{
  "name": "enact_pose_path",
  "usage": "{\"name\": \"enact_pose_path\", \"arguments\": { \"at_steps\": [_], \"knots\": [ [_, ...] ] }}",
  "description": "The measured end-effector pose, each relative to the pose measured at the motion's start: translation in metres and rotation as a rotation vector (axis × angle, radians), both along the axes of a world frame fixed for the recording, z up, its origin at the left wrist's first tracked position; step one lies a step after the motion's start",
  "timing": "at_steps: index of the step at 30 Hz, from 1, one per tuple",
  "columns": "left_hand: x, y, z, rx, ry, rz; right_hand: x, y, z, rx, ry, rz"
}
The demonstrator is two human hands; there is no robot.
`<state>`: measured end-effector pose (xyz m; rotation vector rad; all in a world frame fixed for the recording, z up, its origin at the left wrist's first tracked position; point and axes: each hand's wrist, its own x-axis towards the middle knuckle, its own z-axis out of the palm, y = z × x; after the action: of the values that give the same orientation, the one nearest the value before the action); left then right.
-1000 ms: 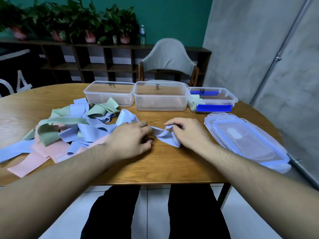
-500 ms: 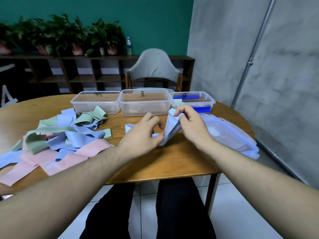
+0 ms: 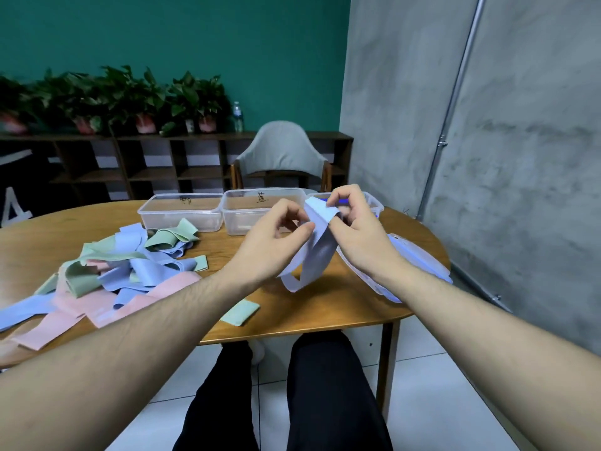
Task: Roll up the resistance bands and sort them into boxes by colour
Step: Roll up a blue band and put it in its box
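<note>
We note handwritten marks on two clear boxes [image 3: 262, 213], unreadable. Both hands, left [image 3: 272, 243] and right [image 3: 355, 230], pinch the blue band [image 3: 317, 242], now raised off the tabletop [image 3: 325, 307] before the boxes, its loop hanging.

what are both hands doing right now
Left hand: pinching the blue band.
Right hand: gripping the band's top end, held above the table.

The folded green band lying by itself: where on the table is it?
In the head view, the folded green band lies near the table's front edge, just right of the left forearm, apart from the band pile.
</note>
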<state>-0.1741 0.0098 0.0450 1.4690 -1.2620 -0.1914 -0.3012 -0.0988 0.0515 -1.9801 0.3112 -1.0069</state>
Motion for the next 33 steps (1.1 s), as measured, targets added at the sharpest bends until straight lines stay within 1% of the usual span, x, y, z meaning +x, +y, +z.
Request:
{"name": "enact_pose_path", "arguments": {
  "at_steps": [3,5,9,14,17,19,22,24,26,29,33],
  "knots": [
    [-0.009,0.007,0.014,-0.056,0.157,-0.019,-0.006,0.009,0.012,0.016,0.001,-0.009],
    [-0.011,0.012,0.02,-0.039,0.219,-0.039,-0.009,0.014,0.017,0.006,0.04,-0.026],
    [-0.016,0.023,0.028,-0.025,0.224,-0.049,-0.013,0.022,0.024,0.114,0.129,0.024],
    [-0.023,0.036,0.037,-0.097,0.226,-0.038,-0.02,0.033,0.042,0.341,0.128,0.135],
    [-0.028,0.04,0.041,-0.099,0.266,-0.025,-0.025,0.039,0.047,0.393,0.145,0.181],
    [-0.033,0.04,0.044,-0.11,0.338,-0.01,-0.027,0.041,0.048,0.421,0.153,0.225],
    [-0.036,0.037,0.051,-0.154,0.485,0.038,-0.031,0.043,0.05,0.515,0.13,0.33],
    [-0.036,0.034,0.055,-0.165,0.587,0.067,-0.034,0.044,0.05,0.548,0.15,0.386],
    [-0.037,0.031,0.056,-0.176,0.652,0.072,-0.034,0.044,0.046,0.484,0.193,0.334],
    [-0.035,0.025,0.051,-0.175,0.723,0.083,-0.029,0.043,0.04,0.416,0.172,0.195],
    [-0.029,0.022,0.042,-0.053,0.861,-0.059,-0.018,0.033,0.037,0.393,0.161,0.07]
  ]
}}
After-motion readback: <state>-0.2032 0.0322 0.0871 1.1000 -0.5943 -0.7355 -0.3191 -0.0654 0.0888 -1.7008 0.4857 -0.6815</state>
